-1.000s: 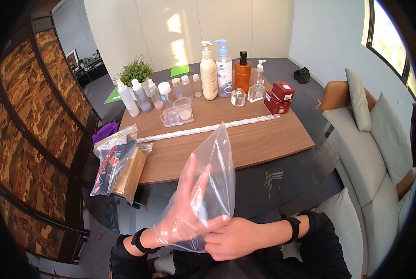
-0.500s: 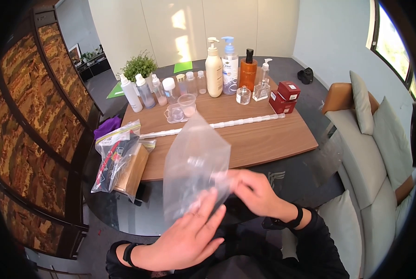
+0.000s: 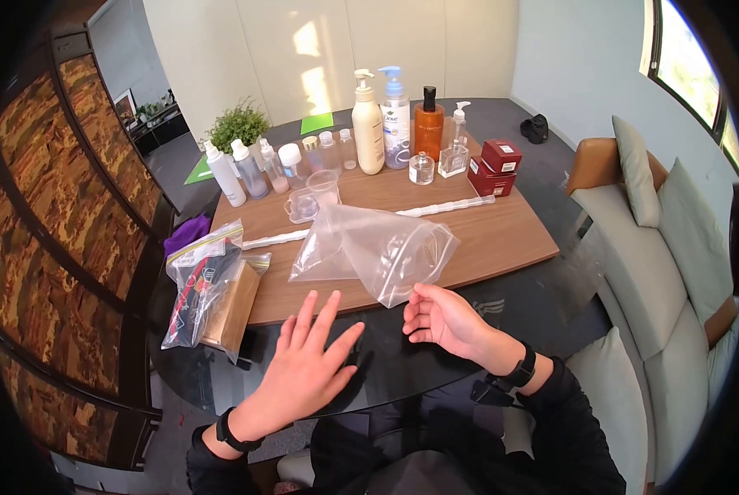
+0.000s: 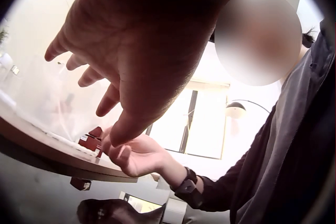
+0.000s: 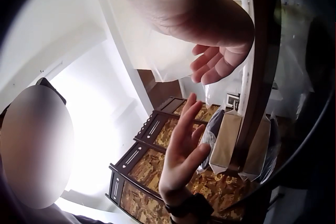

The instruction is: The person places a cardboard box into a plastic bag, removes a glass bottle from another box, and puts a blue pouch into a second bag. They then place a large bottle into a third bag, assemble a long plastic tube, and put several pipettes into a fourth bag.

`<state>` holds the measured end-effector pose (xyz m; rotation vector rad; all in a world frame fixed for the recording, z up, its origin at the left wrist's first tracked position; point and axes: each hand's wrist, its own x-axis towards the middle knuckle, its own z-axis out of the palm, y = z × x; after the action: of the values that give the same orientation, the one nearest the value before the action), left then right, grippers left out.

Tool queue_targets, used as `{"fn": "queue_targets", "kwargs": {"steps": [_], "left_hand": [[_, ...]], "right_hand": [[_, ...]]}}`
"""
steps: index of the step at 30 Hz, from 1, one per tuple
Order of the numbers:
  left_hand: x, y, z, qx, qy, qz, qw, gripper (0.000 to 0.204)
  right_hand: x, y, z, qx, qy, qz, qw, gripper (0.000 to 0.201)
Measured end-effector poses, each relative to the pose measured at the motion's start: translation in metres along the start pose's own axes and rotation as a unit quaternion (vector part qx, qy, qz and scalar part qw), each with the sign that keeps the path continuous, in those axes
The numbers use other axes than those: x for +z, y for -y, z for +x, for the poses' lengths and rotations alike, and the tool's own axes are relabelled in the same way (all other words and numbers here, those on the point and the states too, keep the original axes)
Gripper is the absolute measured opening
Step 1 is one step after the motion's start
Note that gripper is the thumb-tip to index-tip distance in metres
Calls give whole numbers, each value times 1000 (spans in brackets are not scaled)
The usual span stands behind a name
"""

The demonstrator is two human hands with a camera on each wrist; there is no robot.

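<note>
A clear plastic bag (image 3: 365, 243) is spread above the front of the wooden tabletop (image 3: 501, 239), its open mouth facing right. My right hand (image 3: 450, 323) pinches the bag's near edge with its fingertips, the other fingers curled below; the bag also shows beyond this hand in the right wrist view. Clear of the bag, my left hand (image 3: 303, 371) hovers palm down near the table's front edge, fingers spread and holding nothing. The left wrist view shows that hand (image 4: 126, 50) from its palm side.
A long white strip (image 3: 443, 206) crosses the tabletop behind the bag. Pump bottles (image 3: 369, 132), small bottles and red boxes (image 3: 493, 172) line the back. Small clear containers (image 3: 303, 206) stand behind the bag. Filled zip bags (image 3: 200, 289) and a wooden block (image 3: 236, 309) are at the left.
The left hand was inside the bag and has come out of it. The bag has swung outward over the tabletop, its mouth turning to the right, with the right hand at its edge.
</note>
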<state>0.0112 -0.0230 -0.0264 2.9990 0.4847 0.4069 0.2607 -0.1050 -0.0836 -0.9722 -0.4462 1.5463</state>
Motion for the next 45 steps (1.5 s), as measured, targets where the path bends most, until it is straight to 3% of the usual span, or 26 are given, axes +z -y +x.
{"fn": "queue_targets", "kwargs": {"steps": [8, 12, 15, 25, 28, 31, 34, 37, 38, 41, 44, 45], "left_hand": [[8, 31, -17, -83, 32, 25, 996, 42], [25, 50, -37, -126, 90, 102, 983, 50], [29, 55, -39, -143, 91, 87, 982, 49], [20, 62, -20, -149, 150, 40, 977, 47], [14, 58, -15, -133, 157, 23, 978, 50], [1, 54, -11, -104, 158, -31, 982, 61], [-3, 37, -7, -70, 126, -49, 988, 83], [-5, 27, 0, -122, 171, -161, 964, 85], [14, 37, -4, -58, 58, -195, 977, 85], [6, 31, -1, -86, 7, -178, 980, 70], [9, 38, -3, -31, -157, -163, 974, 46], [7, 38, -4, -30, -168, -170, 971, 41]], "right_hand": [[-14, 4, -28, 28, 63, -70, 995, 28], [-26, 3, -29, -3, 11, -86, 996, 28], [-33, 1, -31, -26, -50, -151, 987, 29], [-34, 1, -49, -68, 24, -318, 945, 31], [-34, 9, -54, -66, 65, -248, 964, 31], [-36, 16, -50, -57, 10, -243, 968, 30], [-35, 19, -47, 11, -43, -150, 988, 29], [-34, 16, -45, 33, -29, -109, 993, 29], [-33, 15, -44, 36, -21, -102, 994, 29], [-32, 11, -46, 31, -3, -113, 993, 30], [-30, 9, -51, 26, -13, -134, 991, 31], [-30, 8, -52, 26, -20, -140, 990, 31]]}}
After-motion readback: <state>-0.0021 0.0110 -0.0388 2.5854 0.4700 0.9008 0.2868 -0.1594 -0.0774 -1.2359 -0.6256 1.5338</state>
